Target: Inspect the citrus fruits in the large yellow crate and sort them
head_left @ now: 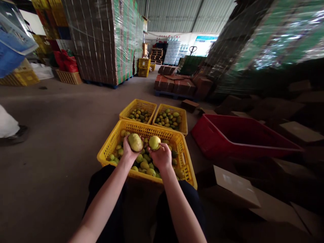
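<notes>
My left hand (128, 153) is curled around a large yellow-green lemon (135, 142) with brownish marks on its skin. A smaller, brighter lemon (154, 142) sits in the fingers of my right hand (164, 156). Both hands are side by side above a large yellow plastic crate (164, 131), the two fruits a small gap apart. Inside that crate lie many loose lemons (144, 165), green to yellow, partly hidden by my hands and forearms. The crate stands in front of my knees.
Behind it are two smaller yellow crates (121, 113) (185, 123) of similar fruit. A red tub (210, 141) and cardboard boxes (235, 185) crowd the right. Wrapped pallet stacks (93, 44) rise farther back. At the left edge, a person's leg and shoe (8, 123) show.
</notes>
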`<state>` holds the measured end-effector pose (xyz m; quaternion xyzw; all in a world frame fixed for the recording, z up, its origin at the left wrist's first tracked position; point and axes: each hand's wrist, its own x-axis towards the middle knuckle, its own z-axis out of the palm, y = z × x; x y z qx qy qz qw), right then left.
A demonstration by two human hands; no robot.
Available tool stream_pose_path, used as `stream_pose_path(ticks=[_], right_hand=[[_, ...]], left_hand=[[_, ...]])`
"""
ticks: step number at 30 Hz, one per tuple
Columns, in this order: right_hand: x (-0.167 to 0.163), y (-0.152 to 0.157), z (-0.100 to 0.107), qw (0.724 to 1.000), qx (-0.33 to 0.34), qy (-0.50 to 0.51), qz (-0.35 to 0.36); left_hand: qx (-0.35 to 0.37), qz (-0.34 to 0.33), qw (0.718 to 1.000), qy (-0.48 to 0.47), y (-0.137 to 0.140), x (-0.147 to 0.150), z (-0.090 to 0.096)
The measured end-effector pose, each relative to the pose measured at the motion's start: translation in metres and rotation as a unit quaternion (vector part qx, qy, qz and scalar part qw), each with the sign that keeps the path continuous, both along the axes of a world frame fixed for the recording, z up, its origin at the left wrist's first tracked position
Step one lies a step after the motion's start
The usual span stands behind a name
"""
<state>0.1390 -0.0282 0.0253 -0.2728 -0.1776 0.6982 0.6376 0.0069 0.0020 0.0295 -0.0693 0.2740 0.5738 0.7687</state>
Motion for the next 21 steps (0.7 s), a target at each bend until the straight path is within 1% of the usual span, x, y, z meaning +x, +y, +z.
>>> stream_pose_path(ticks=[3,7,11,13,15,18,19,21], right_hand=[[-0.002,0.005,-0.003,0.999,-0.033,-0.029,0.012],[-0.004,0.006,-0.005,0.996,-0.056,-0.059,0.035],[-0.005,0.007,-0.009,0.991,-0.088,-0.082,0.053],[-0.006,0.009,-0.012,0.99,-0.078,-0.092,0.067],[-0.008,0.009,-0.014,0.992,-0.049,-0.097,0.066],[-0.01,0.008,-0.014,0.995,0.009,-0.102,0.006],[-0.01,0.007,-0.013,0.994,0.02,-0.106,-0.016],[-0.011,0.006,-0.013,0.992,0.028,-0.117,-0.034]], left_hand=[[-0.004,-0.002,1.0,-0.016,0.003,-0.005,-0.002],[-0.007,0.0,0.999,-0.038,0.004,-0.012,0.001],[0.034,-0.017,0.997,-0.06,-0.001,-0.019,0.008],[0.069,-0.014,0.995,-0.066,-0.004,-0.022,0.012],[0.104,-0.01,0.992,-0.07,-0.007,-0.023,0.015],[0.135,-0.014,0.988,-0.074,-0.011,-0.023,0.018],[0.134,-0.018,0.988,-0.075,-0.011,-0.023,0.018],[0.127,-0.024,0.989,-0.068,-0.011,-0.022,0.018]])
